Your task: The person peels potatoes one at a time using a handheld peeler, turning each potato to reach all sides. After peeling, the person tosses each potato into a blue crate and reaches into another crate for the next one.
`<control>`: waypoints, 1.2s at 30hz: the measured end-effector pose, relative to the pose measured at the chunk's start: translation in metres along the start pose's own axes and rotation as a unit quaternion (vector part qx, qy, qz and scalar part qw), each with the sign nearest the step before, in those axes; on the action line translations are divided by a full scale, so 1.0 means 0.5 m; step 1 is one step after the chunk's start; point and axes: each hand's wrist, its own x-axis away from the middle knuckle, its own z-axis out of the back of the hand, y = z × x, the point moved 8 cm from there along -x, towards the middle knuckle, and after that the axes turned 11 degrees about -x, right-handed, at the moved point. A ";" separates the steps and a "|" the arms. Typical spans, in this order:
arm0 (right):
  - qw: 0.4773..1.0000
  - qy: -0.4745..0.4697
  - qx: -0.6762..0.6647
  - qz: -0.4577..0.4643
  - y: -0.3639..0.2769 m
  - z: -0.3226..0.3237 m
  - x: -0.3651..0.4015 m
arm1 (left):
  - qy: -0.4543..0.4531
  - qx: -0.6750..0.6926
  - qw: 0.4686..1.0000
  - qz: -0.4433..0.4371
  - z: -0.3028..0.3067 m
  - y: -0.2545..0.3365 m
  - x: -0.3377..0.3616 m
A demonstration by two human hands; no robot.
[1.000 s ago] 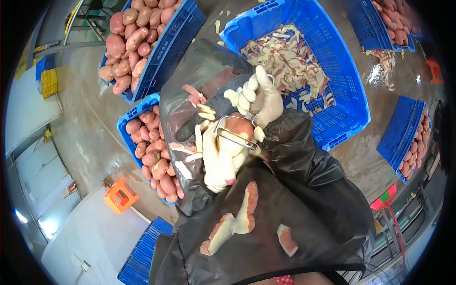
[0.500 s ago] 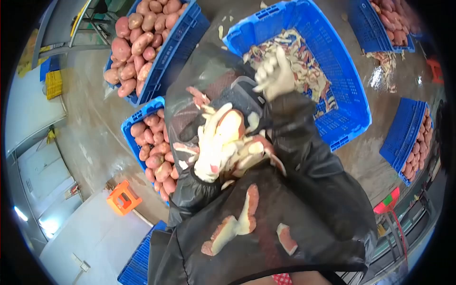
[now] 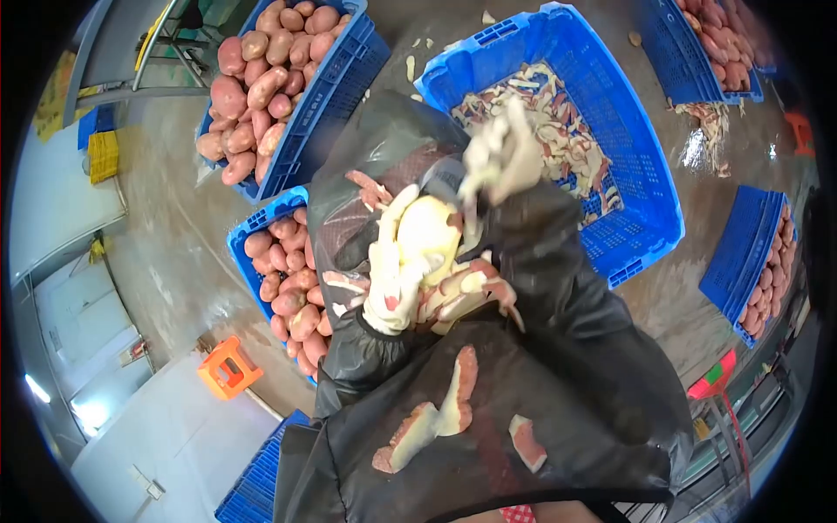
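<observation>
My left hand, in a pale glove, is wrapped round a mostly peeled potato above my lap. A patch of reddish skin remains on the potato. Up and to the right, my right hand, also gloved, is closed but smeared by motion; what it grips cannot be made out. Below the potato a heap of peelings rests on my dark apron. More strips of potato peel are stuck lower on the apron.
Ahead to the right is a blue crate with peelings in its bottom. Two crates of red potatoes stand on my left, and others are at the right. An orange stool is on the left, with scraps on the wet floor.
The potato in my left hand has turned, showing more of its peeled side. My right hand has shifted slightly and is more blurred. The view has moved a little.
</observation>
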 end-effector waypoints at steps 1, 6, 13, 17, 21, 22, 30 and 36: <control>0.995 -0.013 0.089 0.030 0.022 -0.026 0.020 | 0.006 0.009 1.000 -0.019 -0.001 -0.010 -0.001; 0.992 0.121 -0.016 0.037 -0.029 0.071 -0.045 | 0.037 0.073 0.996 -0.020 0.008 -0.020 0.008; 0.993 0.069 -0.002 0.101 -0.028 0.046 -0.027 | 0.064 -0.027 0.997 -0.021 0.008 -0.012 0.017; 0.985 0.089 0.105 0.104 0.003 0.036 0.005 | 0.052 -0.175 0.977 -0.110 0.018 -0.088 0.026; 0.997 0.001 0.050 0.051 0.002 -0.004 0.021 | 0.039 0.342 0.931 0.122 -0.012 -0.164 0.025; 0.992 -0.001 0.119 0.049 0.044 -0.016 0.043 | 0.072 0.332 0.937 0.084 -0.025 -0.100 0.017; 0.958 -0.008 0.277 0.075 0.034 0.018 0.023 | 0.041 0.323 0.940 0.100 -0.034 -0.089 0.022; 0.994 -0.028 -0.102 0.034 0.025 -0.051 0.059 | 0.009 0.530 0.827 0.186 -0.038 -0.138 0.042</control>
